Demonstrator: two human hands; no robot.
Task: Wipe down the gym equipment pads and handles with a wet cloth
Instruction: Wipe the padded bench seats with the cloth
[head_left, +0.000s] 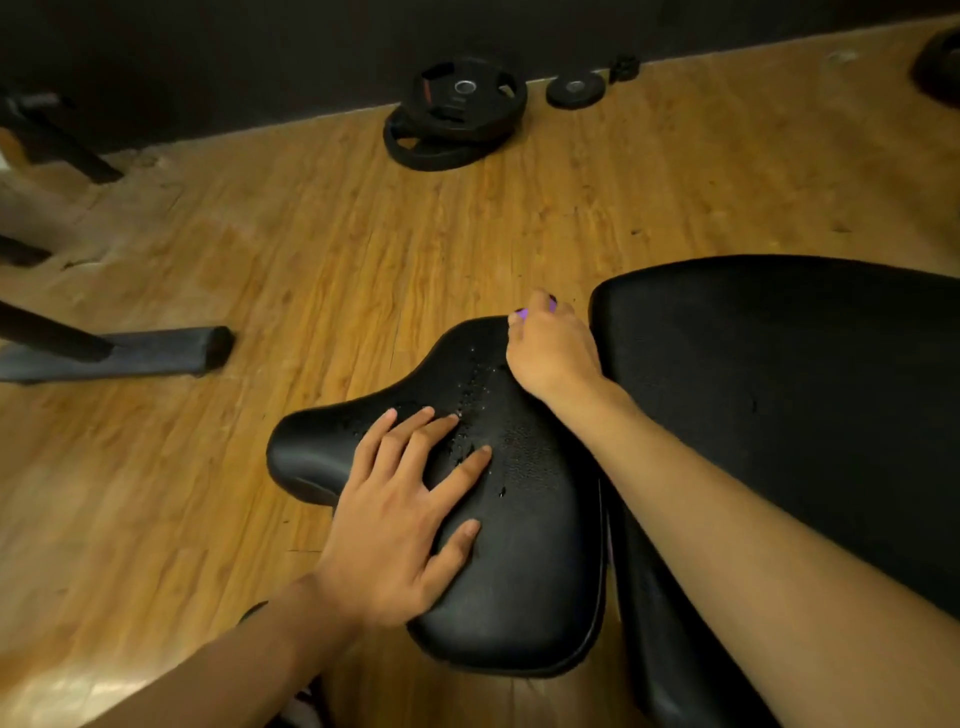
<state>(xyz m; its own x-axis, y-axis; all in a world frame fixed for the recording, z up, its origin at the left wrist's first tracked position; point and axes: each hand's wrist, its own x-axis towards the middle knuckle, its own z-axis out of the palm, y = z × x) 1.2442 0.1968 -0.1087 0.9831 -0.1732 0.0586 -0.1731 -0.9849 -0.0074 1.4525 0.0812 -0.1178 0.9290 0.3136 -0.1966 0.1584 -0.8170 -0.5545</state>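
Wood-grain floor fills most of the view; dark wall along the top.

Back pad, black, largest item, right side. Its near-left edge sits just beside the seat.

Seat: black, tapered, narrow end pointing away from the person. Surface is worn and cracked along the middle, with small pale flecks.

Left hand: flat on the seat's near-left part, fingers spread and straight, palm down, holding nothing.

Right hand: at the seat's far narrow end, in the gap between seat and back pad, knuckles up, fingers curled down. It grips the cloth. Only a small purple scrap shows at the fingertips; the rest is hidden inside the fist. The scrap lies at the seat's far edge, well apart from the left hand.

Frame foot, dark bar, flat on the floor at left.

Plates: black, stacked by the wall. A small plate lies just right of them.
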